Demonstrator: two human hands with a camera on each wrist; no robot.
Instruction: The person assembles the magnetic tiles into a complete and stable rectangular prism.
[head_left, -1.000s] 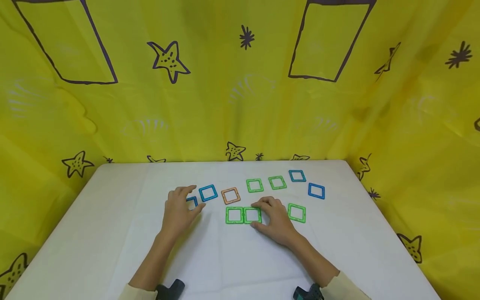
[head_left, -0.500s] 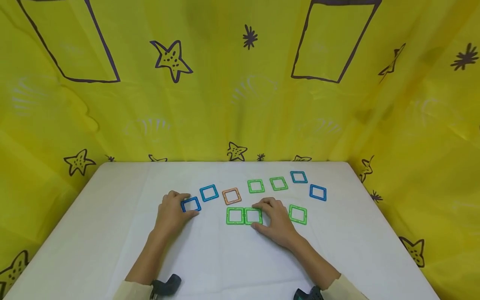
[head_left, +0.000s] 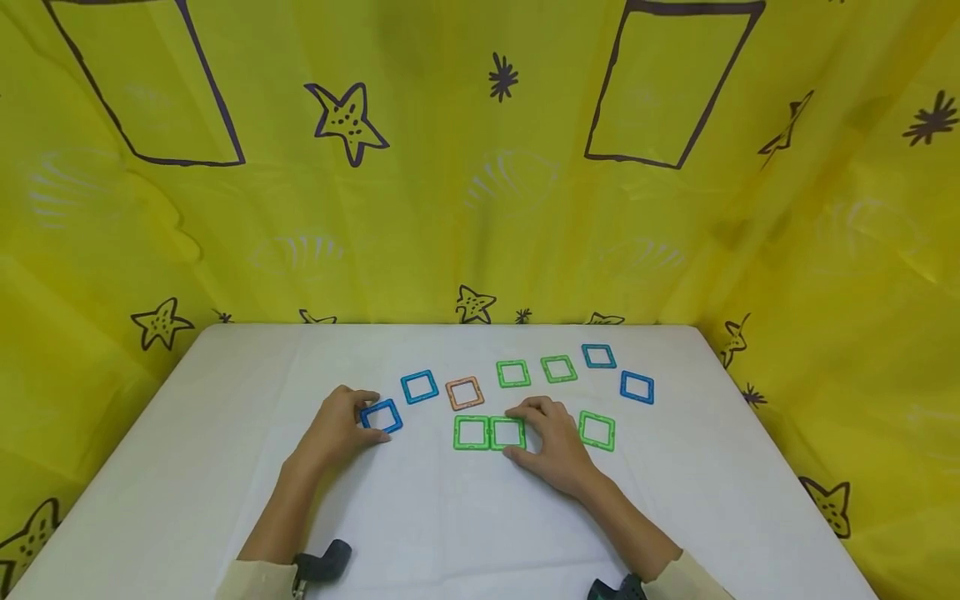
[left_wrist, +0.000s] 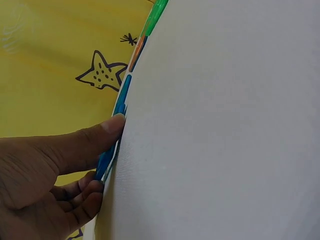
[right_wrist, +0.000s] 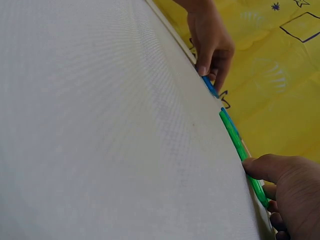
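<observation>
My left hand (head_left: 333,429) holds a blue square magnetic tile (head_left: 379,403) between thumb and fingers at the left of the group. In the left wrist view that blue tile (left_wrist: 104,164) is seen edge-on, low at the tabletop. My right hand (head_left: 557,446) grips the right-hand one of two green square magnetic tiles (head_left: 490,433), which lie edge to edge. Seen from the right wrist, the green tiles (right_wrist: 232,131) lie flat, with my thumb on the near edge and fingers behind.
Behind the hands lie a second blue tile (head_left: 419,401), an orange tile (head_left: 466,407), two green tiles and two more blue tiles (head_left: 637,401). A single green tile (head_left: 597,415) sits right of my right hand. A yellow patterned curtain (head_left: 420,208) surrounds the white table (head_left: 450,533).
My left hand has come down around the near blue tile, shifted left and slightly toward me, and the tile has turned a little. The right hand stays on the green tile.
</observation>
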